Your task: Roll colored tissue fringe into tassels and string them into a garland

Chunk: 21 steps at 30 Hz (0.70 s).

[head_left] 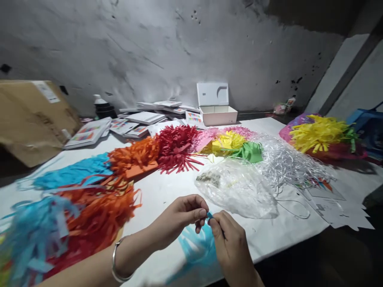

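My left hand [188, 211], with a silver bangle on the wrist, pinches one side of a small twisted piece of blue paper [209, 215]. The other side of that piece is between the thumb and fingers of my right hand [229, 235]. Light blue paper strips [197, 243], partly blurred, lie or hang just below both hands, over the near edge of the white table [167, 195]. A clear plastic bag [239, 187] sits right behind my hands.
Bundles of blue [74, 171], orange [134, 155] and red [178, 145] fringed paper lie left and behind. White string [287, 163] spreads right. Flat boxes, an open white box [218, 115] and a cardboard carton [32, 119] stand farther back.
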{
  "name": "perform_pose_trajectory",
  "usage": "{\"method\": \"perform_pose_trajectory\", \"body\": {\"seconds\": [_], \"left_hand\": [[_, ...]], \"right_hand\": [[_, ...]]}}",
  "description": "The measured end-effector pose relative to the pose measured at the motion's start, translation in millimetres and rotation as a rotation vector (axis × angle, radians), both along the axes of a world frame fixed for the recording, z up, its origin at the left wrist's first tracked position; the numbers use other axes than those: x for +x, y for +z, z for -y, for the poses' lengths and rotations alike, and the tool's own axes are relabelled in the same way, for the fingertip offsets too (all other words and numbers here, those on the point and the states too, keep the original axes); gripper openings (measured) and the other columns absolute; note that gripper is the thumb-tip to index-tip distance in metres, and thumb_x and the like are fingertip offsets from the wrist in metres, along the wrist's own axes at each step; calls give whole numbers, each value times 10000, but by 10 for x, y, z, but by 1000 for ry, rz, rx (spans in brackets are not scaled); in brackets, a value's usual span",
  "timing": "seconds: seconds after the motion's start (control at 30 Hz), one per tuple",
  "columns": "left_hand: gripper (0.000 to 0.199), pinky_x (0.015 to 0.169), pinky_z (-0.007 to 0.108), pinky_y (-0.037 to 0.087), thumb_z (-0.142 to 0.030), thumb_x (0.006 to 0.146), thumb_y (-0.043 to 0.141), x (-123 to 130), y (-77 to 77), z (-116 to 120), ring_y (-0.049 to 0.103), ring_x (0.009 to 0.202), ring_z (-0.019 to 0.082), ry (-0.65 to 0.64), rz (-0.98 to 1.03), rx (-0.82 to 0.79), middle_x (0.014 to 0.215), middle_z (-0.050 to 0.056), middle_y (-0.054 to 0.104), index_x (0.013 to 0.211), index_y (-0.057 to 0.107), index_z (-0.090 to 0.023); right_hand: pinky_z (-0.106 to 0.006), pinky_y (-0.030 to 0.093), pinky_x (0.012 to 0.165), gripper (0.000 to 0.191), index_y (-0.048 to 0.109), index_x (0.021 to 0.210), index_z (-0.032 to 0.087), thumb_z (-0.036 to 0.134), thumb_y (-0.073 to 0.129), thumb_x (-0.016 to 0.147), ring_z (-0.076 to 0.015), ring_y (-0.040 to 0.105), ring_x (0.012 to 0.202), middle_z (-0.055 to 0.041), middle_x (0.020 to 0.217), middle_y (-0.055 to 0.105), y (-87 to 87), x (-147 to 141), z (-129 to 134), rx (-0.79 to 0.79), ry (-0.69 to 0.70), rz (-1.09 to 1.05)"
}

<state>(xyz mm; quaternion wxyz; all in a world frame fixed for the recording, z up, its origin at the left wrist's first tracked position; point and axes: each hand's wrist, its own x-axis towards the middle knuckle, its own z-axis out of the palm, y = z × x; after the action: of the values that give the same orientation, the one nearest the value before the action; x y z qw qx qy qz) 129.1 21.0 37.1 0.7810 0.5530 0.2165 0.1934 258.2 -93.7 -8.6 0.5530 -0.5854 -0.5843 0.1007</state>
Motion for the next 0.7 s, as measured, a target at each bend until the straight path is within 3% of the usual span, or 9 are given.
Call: {"method": "perform_pose_trajectory", "body": {"seconds": [0.27, 0.43, 0.53, 0.7], "left_hand": [[271, 576, 225, 501, -376, 874, 725, -746, 46, 297, 600, 605, 112, 196, 61, 352, 721, 2, 621, 959, 622, -141], [65, 625, 210, 511, -206, 960, 572, -1071, 57, 404, 622, 670, 115, 239, -19, 810, 787, 24, 656, 983, 620, -168], [117, 705, 219, 518, -125, 954, 537, -1206, 91, 470, 646, 777, 135, 231, -61, 1055, 875, 45, 687, 1004, 626, -183], [115, 722, 222, 514, -147, 974, 515, -1362, 191, 570, 649, 790, 141, 184, -156, 1054, 907, 48, 705, 980, 621, -192]], "right_hand": [[-243, 386, 616, 271, 573, 835, 218, 170, 375, 1014, -137, 533, 665, 7, 732, 545, 398, -459, 140, -76, 245, 153], [-259, 359, 615, 248, 491, 772, 213, 160, 394, 993, -140, 510, 653, 9, 715, 540, 497, -629, 214, -130, 305, 292], [-266, 346, 623, 230, 486, 775, 211, 155, 400, 981, -141, 505, 657, 11, 720, 549, 560, -689, 250, -184, 339, 375], [-252, 352, 623, 242, 461, 745, 219, 182, 410, 979, -133, 491, 670, 25, 716, 523, 693, -752, 265, -245, 474, 379]]}}
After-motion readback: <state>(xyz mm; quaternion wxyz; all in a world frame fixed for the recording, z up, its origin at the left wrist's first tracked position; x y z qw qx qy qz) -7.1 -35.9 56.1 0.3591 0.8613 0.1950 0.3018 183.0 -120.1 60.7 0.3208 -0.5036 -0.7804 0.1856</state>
